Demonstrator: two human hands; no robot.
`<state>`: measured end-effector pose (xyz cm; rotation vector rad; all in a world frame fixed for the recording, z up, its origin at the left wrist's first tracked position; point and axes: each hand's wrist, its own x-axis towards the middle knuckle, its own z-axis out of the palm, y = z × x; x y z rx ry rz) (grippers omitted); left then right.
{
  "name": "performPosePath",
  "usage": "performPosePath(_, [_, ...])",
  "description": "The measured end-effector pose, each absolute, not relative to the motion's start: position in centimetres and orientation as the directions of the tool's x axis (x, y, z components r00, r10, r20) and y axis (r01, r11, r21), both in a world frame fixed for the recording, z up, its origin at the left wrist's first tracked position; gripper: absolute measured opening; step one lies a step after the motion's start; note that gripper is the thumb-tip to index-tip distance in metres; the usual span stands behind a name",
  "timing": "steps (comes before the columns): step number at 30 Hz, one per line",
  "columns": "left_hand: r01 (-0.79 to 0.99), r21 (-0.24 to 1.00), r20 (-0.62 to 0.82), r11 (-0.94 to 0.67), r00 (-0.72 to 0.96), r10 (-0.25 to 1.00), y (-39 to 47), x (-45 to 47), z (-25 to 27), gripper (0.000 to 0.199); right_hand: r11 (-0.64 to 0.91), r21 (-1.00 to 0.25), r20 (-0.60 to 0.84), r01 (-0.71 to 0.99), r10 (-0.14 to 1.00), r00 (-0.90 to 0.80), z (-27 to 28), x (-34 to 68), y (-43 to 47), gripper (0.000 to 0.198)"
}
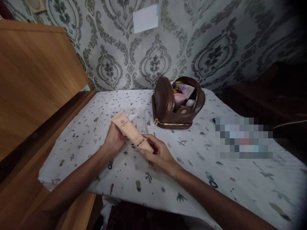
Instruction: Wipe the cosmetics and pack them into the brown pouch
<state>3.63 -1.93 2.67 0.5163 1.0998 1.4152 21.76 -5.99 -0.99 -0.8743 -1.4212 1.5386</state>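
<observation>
Both hands hold one peach-coloured tube (131, 133) just above the bed: the left hand (114, 138) has its fingers curled round the upper part near the crimped end, and the right hand (158, 152) pinches the lower end, where the cap would be, between thumb and fingertips. The tube lies slantwise, its flat end pointing to about 10 o'clock and its lower end to 4 o'clock. Whether the cap is on or off I cannot tell, since the right fingers cover it. If it is loose, a squeeze from the left hand could push cream out onto the sheet (100, 111); the grip at two far ends also means a slack finger could let the smooth tube slide down onto the bedding. At 1 o'clock from the hands a brown zip pouch (168, 108) stands open on the sheet, packed with small bottles and sachets; leaning as it does on a soft mattress, a nudge could tip it and spill them. The surface is a white sheet printed with little leaves and animals, wrinkled in places. At 9 o'clock rises a wooden panel (35, 76); behind, from 11 to 2 o'clock, damask-patterned wallpaper (216, 48) carries a pale note (145, 18). The right side falls into shadow.
</observation>
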Motion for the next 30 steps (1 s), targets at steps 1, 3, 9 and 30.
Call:
performPosePath(1, [-0.524, 0.833, -0.299, 0.179, -0.155, 0.941, -2.1, 3.9, 2.8, 0.053, 0.045, -0.995, 0.078, -0.093, 0.920, -0.385, -0.9, 21.7, -6.1, 0.046])
performPosePath(3, [-0.531, 0.821, -0.303, 0.210, -0.094, 0.948, -2.6, 4.6, 2.9, 0.059, 0.093, -0.995, 0.104, -0.048, 0.932, -0.346, -0.6, 21.6, -6.2, 0.042])
performPosePath(9, [-0.479, 0.848, -0.207, 0.228, 0.098, 0.973, -4.2, 7.7, 2.7, 0.053, 0.180, -0.961, 0.155, 0.208, 0.979, -0.133, 0.0, 22.0, -5.9, 0.036])
performPosePath(30, [0.235, 0.944, -0.300, 0.230, 0.329, 0.895, -1.2, 1.7, 3.6, 0.059, 0.075, -0.958, 0.113, -0.275, 0.986, -0.124, 1.5, 24.9, -2.5, 0.042])
